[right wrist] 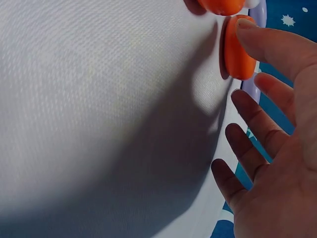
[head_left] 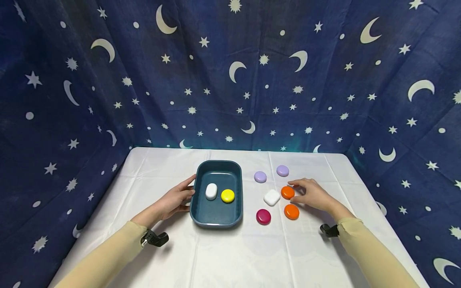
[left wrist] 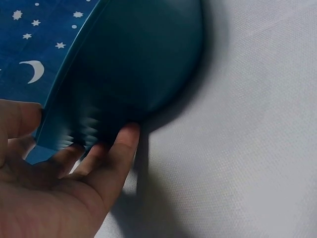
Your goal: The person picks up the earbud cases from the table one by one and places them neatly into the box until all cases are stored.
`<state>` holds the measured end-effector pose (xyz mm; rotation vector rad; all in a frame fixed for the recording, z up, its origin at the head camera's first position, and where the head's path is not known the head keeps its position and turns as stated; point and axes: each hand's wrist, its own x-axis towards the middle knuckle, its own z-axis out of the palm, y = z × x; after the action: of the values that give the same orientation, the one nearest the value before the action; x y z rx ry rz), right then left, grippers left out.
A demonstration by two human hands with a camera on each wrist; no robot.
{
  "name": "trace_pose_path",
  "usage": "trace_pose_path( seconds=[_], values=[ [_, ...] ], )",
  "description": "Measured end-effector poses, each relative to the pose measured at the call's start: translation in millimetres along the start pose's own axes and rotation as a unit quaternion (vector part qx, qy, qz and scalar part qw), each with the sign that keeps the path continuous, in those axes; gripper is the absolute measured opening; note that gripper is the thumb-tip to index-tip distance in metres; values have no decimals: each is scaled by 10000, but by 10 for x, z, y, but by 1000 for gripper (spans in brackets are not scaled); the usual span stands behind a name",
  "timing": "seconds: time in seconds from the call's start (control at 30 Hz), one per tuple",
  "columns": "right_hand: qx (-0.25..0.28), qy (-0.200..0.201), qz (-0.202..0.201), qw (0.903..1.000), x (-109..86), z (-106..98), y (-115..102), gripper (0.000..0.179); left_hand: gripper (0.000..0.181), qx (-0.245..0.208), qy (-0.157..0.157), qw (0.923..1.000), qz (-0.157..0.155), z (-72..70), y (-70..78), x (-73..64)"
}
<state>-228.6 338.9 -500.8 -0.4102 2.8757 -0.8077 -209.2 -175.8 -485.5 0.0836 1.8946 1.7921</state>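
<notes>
Unclenched left hand point(head_left: 175, 201) touches tray point(head_left: 216, 217), 2 pieces point(head_left: 227, 196) inside; 6 others point(head_left: 263, 217) outside, near right hand point(head_left: 313, 195), loosely parted around orange disc point(head_left: 287, 193).

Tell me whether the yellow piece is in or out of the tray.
In: the yellow piece lies on the floor of the tray, beside a white piece.

White tablecloth point(head_left: 230, 256) — blue tray point(head_left: 216, 217), six rounded pieces point(head_left: 263, 217).

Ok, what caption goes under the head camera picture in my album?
Left hand at the blue tray, right hand at an orange pebble.
</notes>
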Motion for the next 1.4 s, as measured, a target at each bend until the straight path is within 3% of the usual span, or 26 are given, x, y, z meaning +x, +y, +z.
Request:
trace_pose_path(
  seconds=[0.8, 1.1, 1.4],
  values=[
    [-160, -305, 283, 9990, 129, 37, -72, 64, 65, -49, 18, 10000, 1, -33, -15, 16],
    [-29, -227, 136, 9996, 128, 40, -84, 60, 65, -94, 114, 9999, -82, -14, -6, 14],
    [301, 18, -1, 9995, 164, -28, -173, 59, 65, -49, -2, 10000, -44, -15, 8, -2]
  ],
)
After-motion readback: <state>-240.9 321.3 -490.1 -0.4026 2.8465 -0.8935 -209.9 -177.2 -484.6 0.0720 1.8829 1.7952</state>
